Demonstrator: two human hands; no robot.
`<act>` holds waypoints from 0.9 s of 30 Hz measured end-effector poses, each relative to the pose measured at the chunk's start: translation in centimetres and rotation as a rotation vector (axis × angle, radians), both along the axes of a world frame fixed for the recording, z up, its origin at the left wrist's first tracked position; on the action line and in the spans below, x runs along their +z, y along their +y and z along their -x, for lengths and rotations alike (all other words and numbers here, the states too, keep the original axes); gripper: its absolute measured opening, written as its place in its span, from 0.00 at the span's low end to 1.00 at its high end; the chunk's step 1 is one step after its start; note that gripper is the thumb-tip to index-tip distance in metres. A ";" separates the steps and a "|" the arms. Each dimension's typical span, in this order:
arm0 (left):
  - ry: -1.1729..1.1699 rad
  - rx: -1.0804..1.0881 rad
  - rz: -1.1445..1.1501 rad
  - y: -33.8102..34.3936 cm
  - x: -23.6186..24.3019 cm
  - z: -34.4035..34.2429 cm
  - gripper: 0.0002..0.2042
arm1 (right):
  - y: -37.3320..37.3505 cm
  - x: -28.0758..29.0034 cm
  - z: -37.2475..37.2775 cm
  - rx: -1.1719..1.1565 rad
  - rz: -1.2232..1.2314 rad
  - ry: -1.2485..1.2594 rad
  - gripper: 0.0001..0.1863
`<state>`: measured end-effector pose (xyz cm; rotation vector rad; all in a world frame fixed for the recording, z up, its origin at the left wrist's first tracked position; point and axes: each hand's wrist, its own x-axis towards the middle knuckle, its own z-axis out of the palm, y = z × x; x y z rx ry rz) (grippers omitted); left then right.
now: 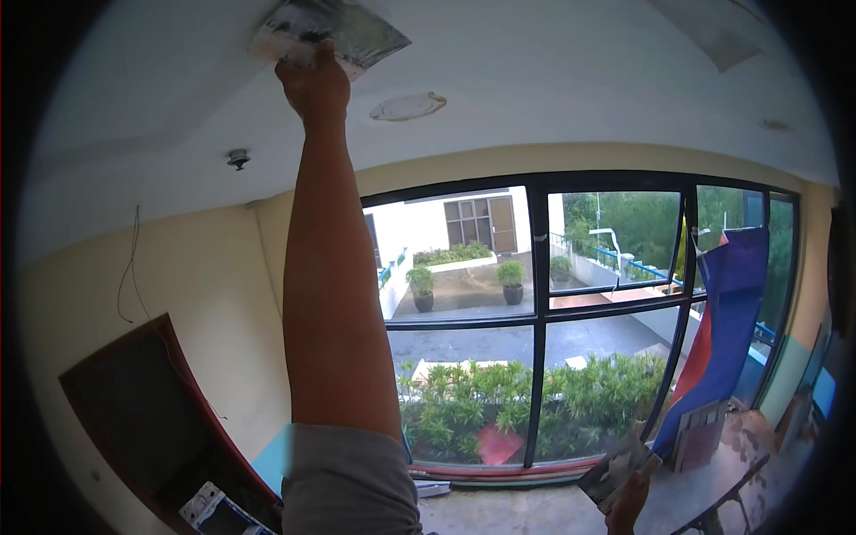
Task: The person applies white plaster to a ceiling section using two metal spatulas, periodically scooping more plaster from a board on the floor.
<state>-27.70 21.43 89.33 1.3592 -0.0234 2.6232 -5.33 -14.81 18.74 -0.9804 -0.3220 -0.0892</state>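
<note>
My left hand reaches high overhead on a straight arm. Its fingers are closed on a wide flat putty knife, whose smeared grey blade is up at the white ceiling. Low at the right, my right hand grips a second flat, square-edged putty knife with grey and whitish smears on it. Close to the left hand, an oval patch with a rough brownish edge shows on the ceiling.
A black-framed window wall spans the room ahead, with plants outside. A blue and red cloth hangs at the right, above leaning boards. A ceiling fitting, loose wires and a red-framed dark opening are at the left.
</note>
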 end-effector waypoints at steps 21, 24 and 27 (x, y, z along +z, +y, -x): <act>-0.414 -0.281 0.118 1.8 -5.1 2.2 0.23 | -1.2 -0.1 3.1 -0.116 0.448 0.121 0.28; -0.387 -0.139 0.045 4.3 -1.7 1.6 0.18 | -1.0 2.0 2.9 -0.080 0.270 0.093 0.33; -0.355 -0.140 -0.128 -1.9 0.3 -0.3 0.20 | -3.3 0.9 0.4 0.026 0.215 0.121 0.33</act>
